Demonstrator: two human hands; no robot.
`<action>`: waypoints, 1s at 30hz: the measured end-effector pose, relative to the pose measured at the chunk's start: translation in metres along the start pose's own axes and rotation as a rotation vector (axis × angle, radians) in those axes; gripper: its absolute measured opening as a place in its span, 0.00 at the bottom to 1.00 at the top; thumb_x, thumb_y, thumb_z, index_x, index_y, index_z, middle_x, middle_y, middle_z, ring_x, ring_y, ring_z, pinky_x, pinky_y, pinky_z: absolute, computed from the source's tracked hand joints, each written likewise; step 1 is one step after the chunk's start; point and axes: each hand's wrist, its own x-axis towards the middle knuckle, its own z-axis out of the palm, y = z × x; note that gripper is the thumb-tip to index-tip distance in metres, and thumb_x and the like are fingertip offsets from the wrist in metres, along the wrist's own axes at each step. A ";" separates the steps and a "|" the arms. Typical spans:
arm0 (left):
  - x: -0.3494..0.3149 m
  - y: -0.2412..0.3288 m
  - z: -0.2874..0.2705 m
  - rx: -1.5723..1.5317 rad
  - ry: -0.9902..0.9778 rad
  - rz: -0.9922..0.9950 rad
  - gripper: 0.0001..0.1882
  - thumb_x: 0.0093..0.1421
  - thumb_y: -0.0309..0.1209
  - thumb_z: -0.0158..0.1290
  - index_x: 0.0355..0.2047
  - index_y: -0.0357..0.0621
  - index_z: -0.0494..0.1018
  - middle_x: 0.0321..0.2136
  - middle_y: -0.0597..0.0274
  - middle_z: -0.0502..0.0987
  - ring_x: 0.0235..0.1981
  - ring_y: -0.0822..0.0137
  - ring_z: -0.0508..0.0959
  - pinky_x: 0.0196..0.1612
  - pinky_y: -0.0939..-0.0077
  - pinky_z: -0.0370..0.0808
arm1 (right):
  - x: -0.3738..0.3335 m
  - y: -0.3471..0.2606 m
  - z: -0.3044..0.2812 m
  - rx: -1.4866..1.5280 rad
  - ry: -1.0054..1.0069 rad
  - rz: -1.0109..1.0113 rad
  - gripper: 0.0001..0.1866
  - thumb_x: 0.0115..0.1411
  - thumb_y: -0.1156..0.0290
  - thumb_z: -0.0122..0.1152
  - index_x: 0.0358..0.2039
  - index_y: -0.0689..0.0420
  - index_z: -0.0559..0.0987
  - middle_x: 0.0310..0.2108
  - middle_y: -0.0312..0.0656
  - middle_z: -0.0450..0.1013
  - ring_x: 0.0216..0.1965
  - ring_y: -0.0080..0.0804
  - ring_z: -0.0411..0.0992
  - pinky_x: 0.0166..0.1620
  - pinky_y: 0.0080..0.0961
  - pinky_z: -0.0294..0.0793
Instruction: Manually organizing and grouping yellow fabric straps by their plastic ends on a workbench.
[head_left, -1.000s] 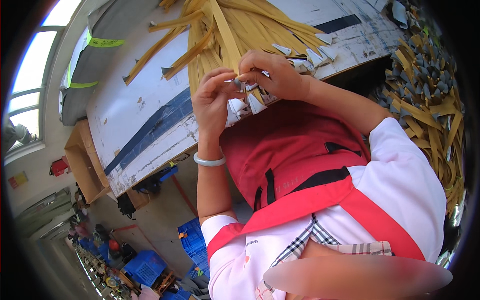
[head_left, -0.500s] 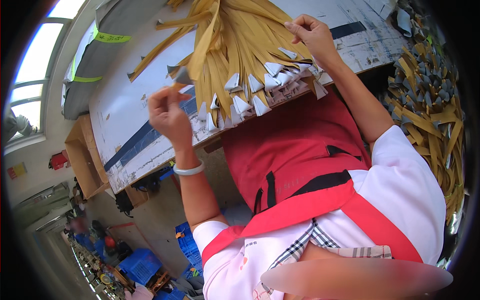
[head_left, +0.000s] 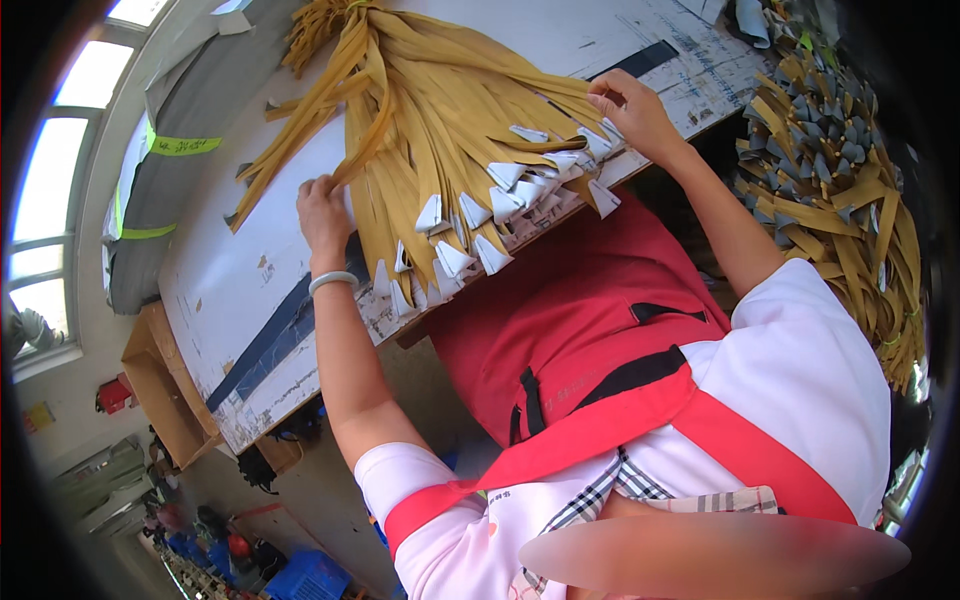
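A fan of mustard-yellow fabric straps (head_left: 430, 110) lies across the white worktable, with folded white tips (head_left: 505, 190) along the near edge. My left hand (head_left: 325, 222) is low over the table at the fan's left side, its fingers closed on one strap (head_left: 372, 140); that strap's end is hidden by the hand. At the fan's right edge, my right hand (head_left: 637, 118) has thumb and fingers bent together at the outermost strap (head_left: 560, 85), apparently pinching it. Farther left, a few straps with grey tips (head_left: 285, 150) lie apart from the fan.
The worktable (head_left: 220, 270) has a scuffed near edge and a dark blue strip (head_left: 262, 345). A large heap of similar straps with grey tips (head_left: 825, 170) stands at the right. A cardboard box (head_left: 160, 385) is beside the table's left end; a grey-covered roll (head_left: 175, 180) lies behind it.
My left hand has come down toward the table with the strap, whose grey tip was showing above it before. My right hand stays at the fan's right edge. The whole view has shifted slightly.
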 end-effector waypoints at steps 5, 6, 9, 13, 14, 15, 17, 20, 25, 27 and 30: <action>0.031 -0.095 -0.048 0.282 0.441 -0.134 0.19 0.56 0.20 0.56 0.49 0.33 0.70 0.51 0.39 0.66 0.52 0.44 0.70 0.56 0.61 0.68 | -0.012 0.064 -0.041 -0.192 -0.063 0.190 0.17 0.58 0.66 0.62 0.48 0.53 0.77 0.40 0.41 0.72 0.35 0.33 0.72 0.43 0.28 0.74; 0.029 -0.106 -0.062 0.357 0.470 -0.229 0.27 0.56 0.21 0.58 0.56 0.31 0.65 0.55 0.37 0.61 0.55 0.42 0.67 0.60 0.61 0.65 | -0.016 0.066 -0.044 -0.197 -0.058 0.202 0.17 0.58 0.66 0.62 0.48 0.53 0.77 0.40 0.41 0.72 0.35 0.33 0.72 0.43 0.28 0.74; 0.023 -0.095 -0.074 0.228 0.382 -0.314 0.26 0.56 0.23 0.60 0.55 0.36 0.67 0.54 0.41 0.63 0.50 0.47 0.71 0.57 0.62 0.69 | -0.022 0.067 -0.041 -0.248 -0.063 0.130 0.17 0.57 0.66 0.64 0.48 0.53 0.77 0.40 0.41 0.72 0.39 0.35 0.72 0.46 0.29 0.72; 0.004 -0.030 -0.064 -0.124 0.147 -0.231 0.18 0.59 0.24 0.58 0.50 0.40 0.73 0.52 0.53 0.67 0.44 0.62 0.77 0.47 0.69 0.75 | -0.013 0.071 -0.033 -0.377 -0.009 -0.082 0.13 0.58 0.67 0.63 0.44 0.54 0.78 0.38 0.41 0.72 0.39 0.36 0.72 0.46 0.29 0.72; 0.000 0.004 -0.057 -0.324 0.069 -0.196 0.15 0.59 0.23 0.57 0.48 0.40 0.75 0.51 0.56 0.68 0.44 0.64 0.77 0.45 0.72 0.75 | -0.011 0.071 -0.036 -0.335 -0.069 0.033 0.12 0.58 0.68 0.63 0.41 0.55 0.77 0.37 0.41 0.71 0.38 0.37 0.72 0.45 0.29 0.72; -0.007 0.030 -0.056 -0.428 0.035 -0.161 0.13 0.59 0.22 0.56 0.46 0.40 0.76 0.49 0.57 0.70 0.42 0.65 0.78 0.43 0.74 0.75 | -0.007 0.068 -0.036 -0.280 -0.132 0.133 0.10 0.57 0.69 0.63 0.39 0.56 0.77 0.36 0.41 0.71 0.37 0.38 0.72 0.44 0.30 0.72; -0.018 0.088 -0.052 -0.568 -0.046 -0.055 0.10 0.59 0.21 0.56 0.42 0.39 0.77 0.44 0.59 0.75 0.40 0.67 0.79 0.41 0.77 0.75 | 0.000 0.065 -0.039 -0.247 -0.168 0.129 0.09 0.58 0.69 0.62 0.37 0.57 0.75 0.35 0.42 0.71 0.36 0.38 0.71 0.42 0.30 0.71; -0.038 0.174 -0.058 -0.600 -0.129 0.173 0.06 0.60 0.21 0.55 0.38 0.37 0.77 0.35 0.57 0.79 0.33 0.66 0.80 0.37 0.75 0.75 | 0.012 0.026 -0.041 -0.177 -0.215 0.057 0.08 0.58 0.71 0.62 0.33 0.60 0.73 0.33 0.42 0.69 0.33 0.36 0.69 0.39 0.30 0.69; -0.048 0.246 -0.049 -0.677 -0.126 0.351 0.04 0.59 0.21 0.55 0.35 0.37 0.77 0.33 0.52 0.78 0.32 0.52 0.79 0.35 0.67 0.75 | 0.024 -0.046 -0.030 -0.077 -0.218 -0.102 0.10 0.58 0.71 0.62 0.33 0.62 0.71 0.31 0.43 0.69 0.31 0.37 0.69 0.37 0.28 0.68; -0.051 0.252 -0.045 -0.675 -0.162 0.328 0.04 0.58 0.21 0.55 0.35 0.38 0.76 0.33 0.52 0.78 0.32 0.51 0.79 0.35 0.65 0.75 | 0.029 -0.019 -0.036 -0.183 -0.188 -0.033 0.10 0.57 0.71 0.63 0.33 0.61 0.71 0.32 0.43 0.70 0.31 0.37 0.69 0.37 0.29 0.68; -0.062 0.251 -0.036 -0.674 -0.235 0.300 0.04 0.58 0.21 0.55 0.34 0.38 0.76 0.31 0.52 0.78 0.32 0.51 0.79 0.36 0.64 0.75 | 0.011 0.044 -0.037 -0.358 -0.181 0.080 0.11 0.55 0.69 0.65 0.32 0.60 0.73 0.32 0.41 0.71 0.32 0.35 0.70 0.38 0.29 0.69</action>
